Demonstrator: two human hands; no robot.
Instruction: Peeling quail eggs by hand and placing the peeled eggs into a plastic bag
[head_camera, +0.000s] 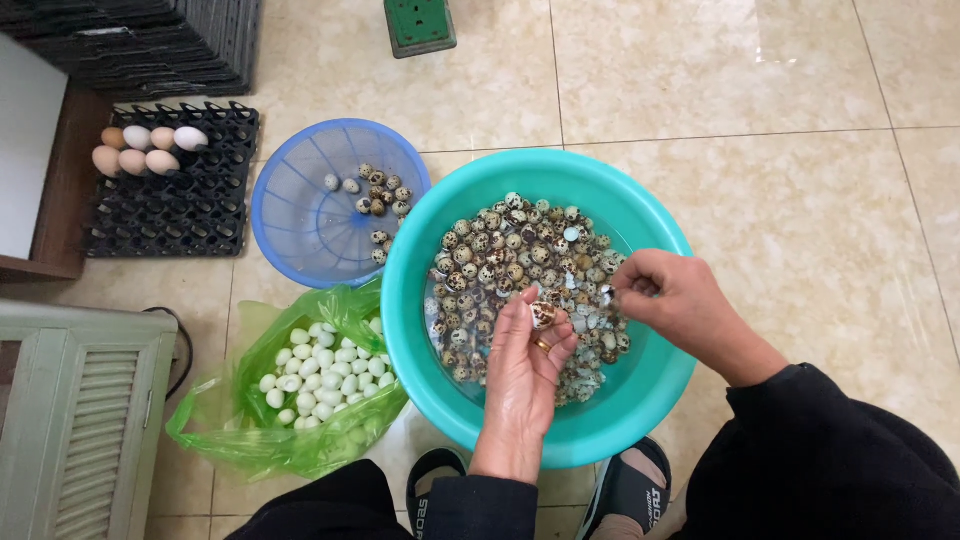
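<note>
Head view: one camera, looking down at the floor (800, 200)
Left hand (525, 365): palm up over the basin; its grip is pressed on a speckled egg (543, 315) at the fingertips; a ring on one finger
Right hand (668, 300): just right of the egg, over the basin's right side; fingers curled together, pinching a small bit; what it is I cannot tell
Basin (620, 420): teal, round, on the floor; full of speckled eggs and shell scraps in water
Basket (290, 210): blue, left of the basin and touching its rim; a few speckled eggs at its right side
Bag (230, 430): green, below the basket; holds peeled white eggs (320, 375)
Tray (170, 210): black, far left; larger eggs (145, 150) at its top
Feet: sandals under the basin's near rim
</note>
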